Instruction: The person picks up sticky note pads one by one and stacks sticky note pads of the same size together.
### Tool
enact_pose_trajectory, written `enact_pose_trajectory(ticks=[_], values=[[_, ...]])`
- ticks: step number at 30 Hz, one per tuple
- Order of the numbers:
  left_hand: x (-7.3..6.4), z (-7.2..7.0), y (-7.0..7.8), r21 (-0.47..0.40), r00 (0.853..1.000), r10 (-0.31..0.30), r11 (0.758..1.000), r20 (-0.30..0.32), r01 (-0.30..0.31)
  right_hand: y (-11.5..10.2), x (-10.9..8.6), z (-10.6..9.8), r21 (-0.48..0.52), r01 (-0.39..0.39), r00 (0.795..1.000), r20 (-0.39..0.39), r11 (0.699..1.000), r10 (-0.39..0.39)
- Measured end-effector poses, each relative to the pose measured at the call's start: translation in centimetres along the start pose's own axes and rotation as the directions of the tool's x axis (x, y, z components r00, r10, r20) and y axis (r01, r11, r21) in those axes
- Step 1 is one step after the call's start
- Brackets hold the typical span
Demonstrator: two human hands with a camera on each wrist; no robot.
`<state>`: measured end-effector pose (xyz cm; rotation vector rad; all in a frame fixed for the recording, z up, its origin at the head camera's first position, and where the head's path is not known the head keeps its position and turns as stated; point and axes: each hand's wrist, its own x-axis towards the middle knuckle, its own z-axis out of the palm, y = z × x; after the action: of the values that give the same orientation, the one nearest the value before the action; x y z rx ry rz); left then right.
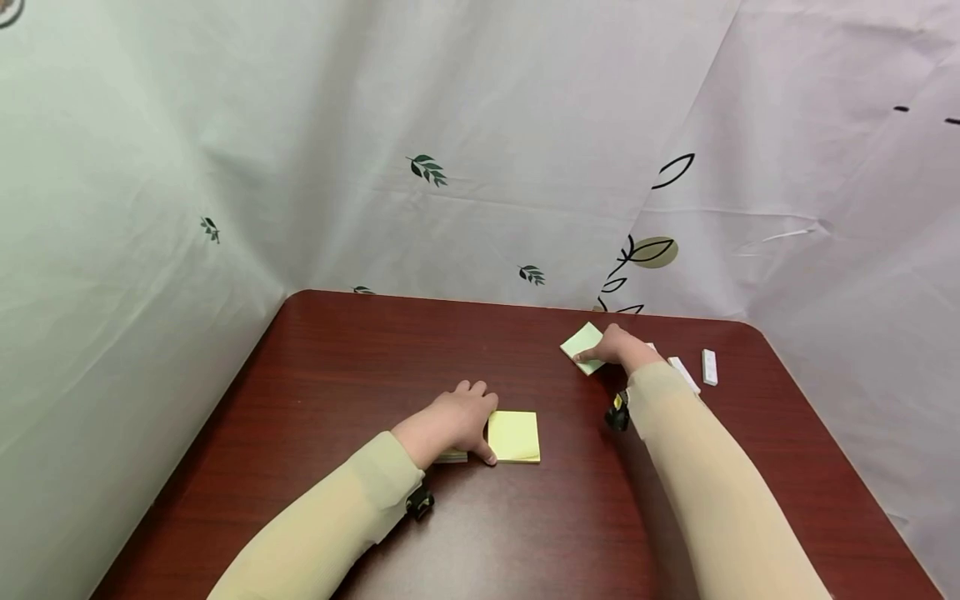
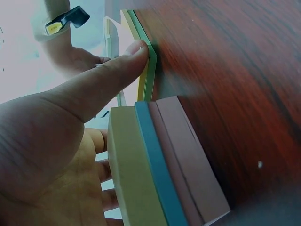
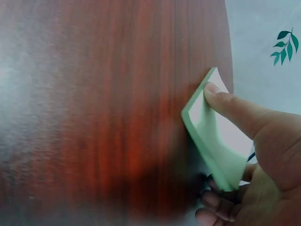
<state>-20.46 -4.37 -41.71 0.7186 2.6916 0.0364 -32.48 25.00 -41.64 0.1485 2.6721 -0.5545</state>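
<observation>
My left hand (image 1: pixel 457 417) spreads over a thick stack of sticky notes (image 2: pixel 150 165), tan, blue and pinkish in layers, which it mostly hides in the head view. Its thumb reaches to the near left corner of a yellow sticky-note pad (image 1: pixel 514 437) lying alongside, with a green layer beneath the yellow. The other fingers extend past the far side of the thick stack. Farther back, my right hand (image 1: pixel 618 348) pinches a pale green sticky-note pad (image 3: pixel 218 136), thumb on its top face and fingers at its lower side. That pad is tilted in the right wrist view.
To the right of my right hand lie a white block (image 1: pixel 709 367) and another white piece (image 1: pixel 684 375), partly behind the sleeve. The dark red wooden table (image 1: pixel 360 350) has rounded far corners. A pale, leaf-printed curtain (image 1: pixel 480 167) hangs around its edges.
</observation>
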Motion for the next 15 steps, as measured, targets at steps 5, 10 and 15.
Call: enact_pose_trajectory(ticks=[5, 10, 15], values=[[0.2, 0.2, 0.0, -0.013, 1.000, -0.009, 1.000, -0.001, 0.009, 0.6, 0.4, 0.8, 0.097, 0.043, 0.998, -0.041, 0.994, -0.039], [0.2, 0.2, 0.0, -0.017, 1.000, -0.005, 1.000, -0.003, 0.005, 1.1, 0.6, 1.3, 0.135, 0.091, 0.993, -0.090, 0.987, -0.079], [0.1, 0.3, 0.0, -0.027, 1.000, -0.002, 1.000, -0.003, 0.001, 1.3, 0.1, 1.4, 0.230, 0.132, 0.988, -0.113, 0.964, -0.108]])
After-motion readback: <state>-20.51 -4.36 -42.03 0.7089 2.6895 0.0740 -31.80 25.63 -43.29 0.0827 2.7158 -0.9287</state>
